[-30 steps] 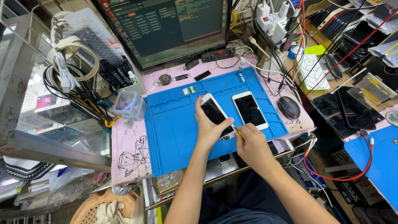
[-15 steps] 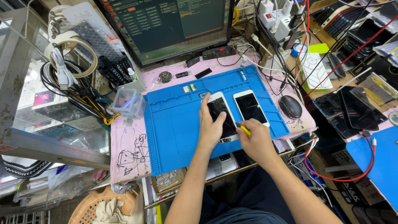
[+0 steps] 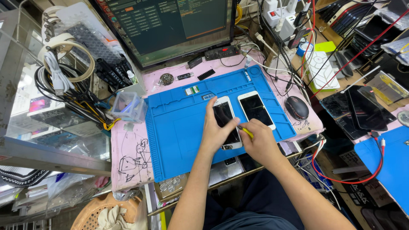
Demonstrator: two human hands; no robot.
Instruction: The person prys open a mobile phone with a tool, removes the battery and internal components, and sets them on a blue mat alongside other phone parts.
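Two white-framed smartphones lie side by side on a blue work mat [image 3: 179,127]. My left hand [image 3: 215,130] presses down on the left phone [image 3: 226,121], fingers spread across its dark screen. My right hand [image 3: 257,142] is closed around a thin yellow-handled tool [image 3: 246,132], whose tip meets the right edge of that phone near its lower end. The right phone [image 3: 256,109] lies untouched beside it.
A monitor [image 3: 170,25] stands behind the mat. A black mouse [image 3: 297,107] sits at the right, a small clear box [image 3: 129,106] at the left, tangled cables [image 3: 64,85] farther left. Power strips and wires crowd the back right. More phones [image 3: 366,106] lie on the right.
My view has shifted slightly. My right hand with the yellow tool has moved in to the left phone's lower right edge; my left hand stays on that phone.
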